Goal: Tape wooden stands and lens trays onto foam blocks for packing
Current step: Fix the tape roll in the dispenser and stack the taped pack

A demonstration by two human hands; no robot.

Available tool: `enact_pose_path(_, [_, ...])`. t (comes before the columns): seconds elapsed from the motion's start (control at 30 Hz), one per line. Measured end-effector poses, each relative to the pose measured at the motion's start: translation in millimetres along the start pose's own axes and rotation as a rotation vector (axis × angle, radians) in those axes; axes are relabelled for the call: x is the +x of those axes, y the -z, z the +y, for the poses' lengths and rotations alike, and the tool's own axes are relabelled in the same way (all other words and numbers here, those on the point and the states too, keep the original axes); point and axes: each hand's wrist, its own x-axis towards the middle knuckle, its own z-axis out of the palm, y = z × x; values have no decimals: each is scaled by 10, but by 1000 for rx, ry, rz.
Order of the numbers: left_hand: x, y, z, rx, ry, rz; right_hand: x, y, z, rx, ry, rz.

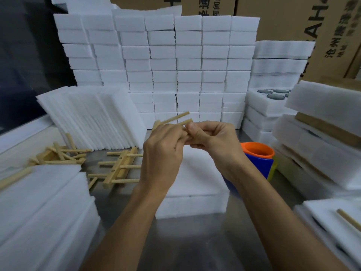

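Both hands meet above the foam block, which lies flat on the metal table directly under them. The left hand is curled around a wooden stand, whose dowels stick out past the knuckles toward the wall of stacked foam. The right hand is closed too, thumb pressed against the left fingertips; whether it pinches the stand itself or a bit of tape is hidden by the fingers

The stand looks light and stiff, thin dowels pegged through a flat bar, so it should lift with almost no effort but could snap or pull loose at the pegs if twisted. The bar seems the safest place to hold, not the dowel tips. The foam looks soft, very light and easy to dent, so it will likely slide on the smooth metal unless held down while taping

More stands lie on the table just left of the block, with a looser pile further left. Lens trays with dark discs sit stacked to the right, well apart from the hands. An orange-and-blue tape holder stands just beside the right wrist, touching the block's right edge or nearly so
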Motion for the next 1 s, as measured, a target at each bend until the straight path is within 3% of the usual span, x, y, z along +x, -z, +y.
enact_pose_path(0.17, [35,33,-49,110,-12,62,0,24,11,-29,32,175])
enact_pose_path(0.23, [36,90,-72,63,129,69,-1,57,-32,22,22,209])
enact_pose_path(0.3, [65,124,-88,-103,491,106,1,83,-78,74,8,209])
enact_pose_path(0.4, [170,136,-222,-512,1215,88,5,92,-103,89,13,149])
enact_pose_path(0.47, [198,176,-310,-873,1476,45,3,97,-110,81,1,58])
enact_pose_path(0.53, [193,198,-341,-972,1484,11,-6,113,-131,61,-32,-70])
enact_pose_path(0.6, [176,193,-324,-869,1421,29,-15,133,-142,2,-58,-141])
enact_pose_path(0.73, [176,174,-257,-722,1352,43,0,113,-109,-272,-5,51])
enact_pose_path(0.83, [174,171,-199,-684,1292,3,7,95,-68,-642,87,36])
enact_pose_path(1.0, [144,156,-186,-631,1210,-59,22,132,-8,-612,75,36])
